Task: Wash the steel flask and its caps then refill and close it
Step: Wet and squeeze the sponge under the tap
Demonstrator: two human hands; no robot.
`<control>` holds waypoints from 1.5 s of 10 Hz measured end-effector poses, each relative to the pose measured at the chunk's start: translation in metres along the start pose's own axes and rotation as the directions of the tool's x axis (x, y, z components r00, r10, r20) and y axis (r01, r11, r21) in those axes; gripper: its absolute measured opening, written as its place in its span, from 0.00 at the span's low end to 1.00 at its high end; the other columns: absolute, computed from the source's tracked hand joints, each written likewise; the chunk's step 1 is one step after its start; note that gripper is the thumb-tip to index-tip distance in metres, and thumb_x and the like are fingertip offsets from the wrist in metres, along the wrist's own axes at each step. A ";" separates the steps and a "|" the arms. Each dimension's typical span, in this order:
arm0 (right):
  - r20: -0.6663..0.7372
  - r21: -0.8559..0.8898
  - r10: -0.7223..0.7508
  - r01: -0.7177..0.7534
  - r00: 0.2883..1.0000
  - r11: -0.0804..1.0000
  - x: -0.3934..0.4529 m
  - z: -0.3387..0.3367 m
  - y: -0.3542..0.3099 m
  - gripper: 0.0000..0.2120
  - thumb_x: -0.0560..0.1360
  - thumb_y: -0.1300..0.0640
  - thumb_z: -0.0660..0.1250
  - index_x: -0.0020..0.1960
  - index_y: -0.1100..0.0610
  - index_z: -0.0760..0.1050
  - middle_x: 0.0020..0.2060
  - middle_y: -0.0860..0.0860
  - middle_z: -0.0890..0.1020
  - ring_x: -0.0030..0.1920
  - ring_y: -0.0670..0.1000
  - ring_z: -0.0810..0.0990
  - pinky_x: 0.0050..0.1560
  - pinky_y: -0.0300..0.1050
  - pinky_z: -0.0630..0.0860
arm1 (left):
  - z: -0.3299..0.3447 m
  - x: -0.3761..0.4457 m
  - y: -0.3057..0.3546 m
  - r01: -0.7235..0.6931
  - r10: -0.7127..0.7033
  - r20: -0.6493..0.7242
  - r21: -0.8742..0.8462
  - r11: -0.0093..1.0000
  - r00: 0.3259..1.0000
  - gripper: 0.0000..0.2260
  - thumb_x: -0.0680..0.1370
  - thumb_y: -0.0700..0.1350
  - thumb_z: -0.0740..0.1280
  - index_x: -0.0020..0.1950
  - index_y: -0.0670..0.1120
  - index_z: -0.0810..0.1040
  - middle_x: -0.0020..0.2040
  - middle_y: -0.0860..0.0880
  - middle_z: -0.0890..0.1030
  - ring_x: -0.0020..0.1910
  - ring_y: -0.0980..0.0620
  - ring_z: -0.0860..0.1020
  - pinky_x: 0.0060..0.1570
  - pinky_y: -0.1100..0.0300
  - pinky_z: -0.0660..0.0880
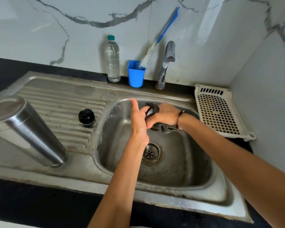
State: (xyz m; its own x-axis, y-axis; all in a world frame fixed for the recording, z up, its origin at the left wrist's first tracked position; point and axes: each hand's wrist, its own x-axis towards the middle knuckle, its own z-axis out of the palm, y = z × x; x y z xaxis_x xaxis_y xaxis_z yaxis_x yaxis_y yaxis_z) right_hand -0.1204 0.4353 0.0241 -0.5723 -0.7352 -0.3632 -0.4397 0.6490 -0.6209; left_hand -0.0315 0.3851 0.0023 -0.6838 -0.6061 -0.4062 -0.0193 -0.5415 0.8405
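Note:
The steel flask (25,129) stands upside down on the drainboard at the left, mouth down. A black inner cap (86,116) sits alone on the drainboard ridges, next to the basin. Over the sink basin (179,162) my two hands meet. My left hand (138,120) has its thumb pointing up and its fingers hold a dark cap (152,108), which is mostly hidden. My right hand (165,114) curls over that cap from the right and grips a dark grey scrub pad (165,128) that hangs below the palm.
A tap (167,61) stands behind the basin, with no water running. A clear plastic water bottle (112,60) and a blue cup (136,74) holding a blue-handled bottle brush (163,32) stand at the wall. A white perforated tray (218,111) lies at the right. The drain (150,153) is uncovered.

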 end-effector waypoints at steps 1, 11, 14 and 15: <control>0.281 0.560 0.006 -0.169 0.960 0.811 -0.008 -0.008 0.016 0.08 0.69 0.56 0.69 0.42 0.61 0.76 0.29 0.54 0.81 0.28 0.49 0.78 0.23 0.34 0.70 | -0.001 0.001 -0.002 -0.028 0.029 0.022 -0.032 0.999 0.999 0.37 0.78 0.67 0.43 0.66 0.41 0.74 0.58 0.42 0.80 0.58 0.45 0.77 0.51 0.53 0.74; -0.160 -0.861 -0.490 0.121 0.857 0.493 -0.032 0.040 0.002 0.34 0.69 0.49 0.69 0.69 0.57 0.59 0.57 0.56 0.74 0.49 0.58 0.80 0.37 0.47 0.68 | -0.016 0.009 0.005 0.119 -0.127 -0.099 -0.077 0.990 0.987 0.29 0.79 0.66 0.47 0.56 0.45 0.76 0.54 0.41 0.81 0.52 0.45 0.79 0.53 0.49 0.76; 0.051 0.235 -0.057 0.043 0.997 0.971 -0.014 0.008 -0.008 0.20 0.54 0.54 0.76 0.44 0.58 0.80 0.39 0.55 0.83 0.40 0.54 0.81 0.39 0.46 0.79 | -0.006 0.005 0.000 -0.041 0.028 -0.089 -0.146 0.988 0.996 0.23 0.82 0.60 0.50 0.43 0.48 0.77 0.32 0.52 0.82 0.38 0.53 0.78 0.35 0.59 0.74; 0.280 0.695 -0.119 -0.116 0.952 0.709 -0.014 0.001 0.007 0.07 0.65 0.55 0.69 0.36 0.59 0.78 0.30 0.56 0.80 0.26 0.49 0.78 0.20 0.34 0.66 | 0.002 -0.004 -0.006 -0.154 0.150 -0.037 -0.148 0.977 0.988 0.21 0.82 0.57 0.51 0.44 0.48 0.78 0.34 0.53 0.83 0.38 0.54 0.79 0.36 0.61 0.73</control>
State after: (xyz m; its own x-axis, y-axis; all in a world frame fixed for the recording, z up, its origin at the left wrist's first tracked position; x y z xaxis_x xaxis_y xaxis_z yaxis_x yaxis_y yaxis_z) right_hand -0.1151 0.4505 0.0242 -0.2988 -0.8324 -0.4668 0.2357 0.4096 -0.8813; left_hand -0.0296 0.3919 -0.0002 -0.6513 -0.7017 -0.2888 0.1940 -0.5219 0.8306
